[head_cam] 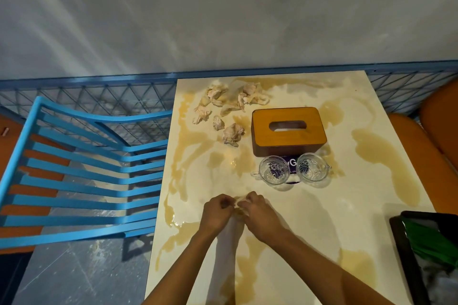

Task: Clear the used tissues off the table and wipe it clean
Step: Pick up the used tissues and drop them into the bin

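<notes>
Both hands, left hand (216, 210) and right hand (257, 213), meet at the near middle of the cream, tan-stained tabletop (347, 205), fingers curled tight around a small crumpled pale tissue (238, 202) pinched between them. This looks like the gathering step. The heap of crumpled used tissues (223, 109) lies at the far left, beside the brown wooden tissue box (288, 130); next comes reaching there, then wiping
</notes>
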Tool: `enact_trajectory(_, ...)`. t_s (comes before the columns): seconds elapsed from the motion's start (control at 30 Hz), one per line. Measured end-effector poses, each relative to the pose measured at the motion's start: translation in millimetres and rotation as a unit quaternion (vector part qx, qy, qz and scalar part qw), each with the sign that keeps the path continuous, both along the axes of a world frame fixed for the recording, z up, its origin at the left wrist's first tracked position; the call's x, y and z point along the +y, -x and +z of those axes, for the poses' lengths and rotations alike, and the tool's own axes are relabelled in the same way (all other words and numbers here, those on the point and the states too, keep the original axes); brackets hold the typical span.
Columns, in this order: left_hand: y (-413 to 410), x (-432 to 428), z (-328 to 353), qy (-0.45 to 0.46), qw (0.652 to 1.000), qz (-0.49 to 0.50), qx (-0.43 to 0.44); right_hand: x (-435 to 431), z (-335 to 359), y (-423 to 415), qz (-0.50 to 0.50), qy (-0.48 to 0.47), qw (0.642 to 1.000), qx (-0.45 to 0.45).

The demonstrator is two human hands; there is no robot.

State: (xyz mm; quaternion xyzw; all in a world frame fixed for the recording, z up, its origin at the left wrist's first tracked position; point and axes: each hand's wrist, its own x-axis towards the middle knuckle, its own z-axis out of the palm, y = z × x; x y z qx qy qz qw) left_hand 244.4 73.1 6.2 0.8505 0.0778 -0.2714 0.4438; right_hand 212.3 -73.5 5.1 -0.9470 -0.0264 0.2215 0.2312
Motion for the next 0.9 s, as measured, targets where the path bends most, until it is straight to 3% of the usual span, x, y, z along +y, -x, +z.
enact_trajectory(0.13, -10.5, 2.3, -0.7, 0.003, 1.000, -0.007, -0.003, 0.3, -0.2, -11.1, 0.061, 0.085, 0.994, -0.043)
enact_trajectory(0.4, -54.7, 5.3, 6.5, -0.005, 0.998, -0.037, -0.049, -10.5, -4.2, -23.5, 0.059, 0.018, 0.997, -0.049)
enact_trajectory(0.63, -145.1, -9.3, 9.7, -0.106, 0.965, -0.145, -0.193, -21.4, 11.6, -40.6, -0.089, -0.181, 0.968, -0.147)
enact_trajectory(0.8, -187.4, -30.9, 7.3, -0.227, 0.919, -0.271, -0.175, -37.3, 38.8, -60.1, -0.174, -0.230, 0.940, -0.182)
enact_trajectory(0.9, -199.5, -40.4, -1.0, -0.246, 0.903, -0.315, -0.155, -45.6, 44.5, -69.5, -0.212, -0.247, 0.929, -0.175)
